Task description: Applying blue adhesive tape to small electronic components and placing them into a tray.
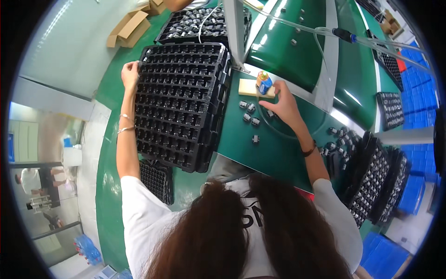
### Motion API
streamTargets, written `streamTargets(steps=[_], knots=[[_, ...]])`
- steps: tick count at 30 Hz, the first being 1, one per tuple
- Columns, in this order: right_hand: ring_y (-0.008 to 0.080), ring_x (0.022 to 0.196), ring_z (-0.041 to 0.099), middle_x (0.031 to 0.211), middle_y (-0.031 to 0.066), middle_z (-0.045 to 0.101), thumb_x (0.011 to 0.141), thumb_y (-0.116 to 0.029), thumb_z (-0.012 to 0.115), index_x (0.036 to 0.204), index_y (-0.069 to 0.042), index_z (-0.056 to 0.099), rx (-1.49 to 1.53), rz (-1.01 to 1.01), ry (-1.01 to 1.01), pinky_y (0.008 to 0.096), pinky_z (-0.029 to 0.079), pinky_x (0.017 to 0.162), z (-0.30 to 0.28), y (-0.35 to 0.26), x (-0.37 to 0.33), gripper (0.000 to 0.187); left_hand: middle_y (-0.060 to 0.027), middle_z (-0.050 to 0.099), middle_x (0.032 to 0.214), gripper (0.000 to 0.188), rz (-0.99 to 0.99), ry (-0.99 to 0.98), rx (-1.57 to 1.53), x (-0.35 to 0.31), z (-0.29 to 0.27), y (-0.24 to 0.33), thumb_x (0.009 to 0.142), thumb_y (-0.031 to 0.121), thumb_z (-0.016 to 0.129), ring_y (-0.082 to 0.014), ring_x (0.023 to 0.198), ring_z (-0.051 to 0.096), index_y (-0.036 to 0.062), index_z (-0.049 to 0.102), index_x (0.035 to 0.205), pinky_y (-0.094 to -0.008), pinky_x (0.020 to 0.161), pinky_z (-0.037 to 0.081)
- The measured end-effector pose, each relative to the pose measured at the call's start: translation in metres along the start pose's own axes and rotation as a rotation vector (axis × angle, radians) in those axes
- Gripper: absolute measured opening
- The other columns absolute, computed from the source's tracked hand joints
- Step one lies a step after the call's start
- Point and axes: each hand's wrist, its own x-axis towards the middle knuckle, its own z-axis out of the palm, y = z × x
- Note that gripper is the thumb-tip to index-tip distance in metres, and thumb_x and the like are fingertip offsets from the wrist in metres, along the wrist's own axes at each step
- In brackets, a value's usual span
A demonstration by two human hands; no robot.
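Note:
My left hand (130, 74) is at the far left corner of a black plastic tray (179, 100) with rows of pockets. Its fingertips are pinched together there; what they hold, if anything, is too small to make out. My right hand (284, 103) has thumb and forefinger spread apart beside a small blue and orange fixture (264, 83), which stands on a pale yellow block (247, 87). Nothing shows between those fingers. Several small silver and black parts (251, 107) lie on the green tabletop (232, 139) left of that hand.
Another tray heaped with metal parts (190, 23) is behind the black tray. A green conveyor belt (288, 51) runs beyond the bench, below clear hoses (320, 32). At right stand filled trays (371, 181) and blue crates (420, 88). A cardboard box (130, 28) lies far left.

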Motion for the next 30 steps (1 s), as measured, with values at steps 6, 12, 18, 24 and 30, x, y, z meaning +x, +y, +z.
streamTargets(steps=[6, 12, 18, 24, 30], knots=[[0.0193, 0.078, 0.056, 0.094, 0.0093, 0.056, 0.068, -0.028, 0.077, 0.108, -0.003, 0.045, 0.002, -0.110, 0.218, 0.0297, 0.044, 0.069, 0.015, 0.005, 0.021, 0.056, -0.0214, 0.056, 0.105, 0.026, -0.526, -0.499, -0.994, -0.100, 0.033, 0.089, 0.095, 0.015, 0.042, -0.0223, 0.094, 0.057, -0.0079, 0.051, 0.104, -0.0260, 0.087, 0.050], [0.0250, 0.066, 0.061, 0.073, 0.0156, 0.060, 0.076, -0.029, 0.070, 0.095, -0.001, 0.055, 0.065, -0.157, 0.312, 0.0326, 0.047, 0.062, 0.014, 0.051, 0.081, 0.037, -0.0150, 0.057, 0.109, 0.026, -0.751, -0.699, -1.091, -0.249, 0.059, 0.166, 0.093, 0.016, 0.048, -0.0184, 0.095, 0.057, -0.0006, 0.049, 0.114, -0.0247, 0.085, 0.048], [0.0350, 0.075, 0.062, 0.082, 0.0189, 0.064, 0.076, -0.035, 0.067, 0.103, -0.003, 0.057, -0.032, -0.139, 0.514, 0.0385, 0.048, 0.067, -0.028, 0.126, 0.154, 0.042, -0.0055, 0.055, 0.105, 0.031, -0.861, -0.735, -1.253, -0.309, 0.099, 0.184, 0.091, 0.018, 0.053, -0.0176, 0.095, 0.054, 0.0004, 0.049, 0.117, -0.0253, 0.088, 0.045], [0.0396, 0.079, 0.061, 0.083, 0.0198, 0.063, 0.076, -0.038, 0.065, 0.098, -0.004, 0.057, -0.247, 0.042, 0.461, 0.0447, 0.047, 0.070, -0.027, 0.135, 0.162, 0.041, -0.0033, 0.057, 0.103, 0.030, -0.816, -0.637, -1.241, -0.319, 0.119, 0.189, 0.091, 0.012, 0.054, -0.0109, 0.090, 0.055, -0.0004, 0.050, 0.118, -0.0225, 0.084, 0.045], [0.0164, 0.079, 0.059, 0.092, 0.0073, 0.060, 0.085, -0.032, 0.060, 0.104, -0.003, 0.056, 0.138, -0.067, 0.518, 0.0292, 0.047, 0.069, -0.031, 0.072, 0.119, 0.035, -0.0030, 0.058, 0.103, 0.030, -0.719, -0.537, -1.174, -0.314, 0.139, 0.183, 0.090, 0.011, 0.055, -0.0076, 0.090, 0.053, -0.0035, 0.052, 0.116, -0.0216, 0.084, 0.043]])
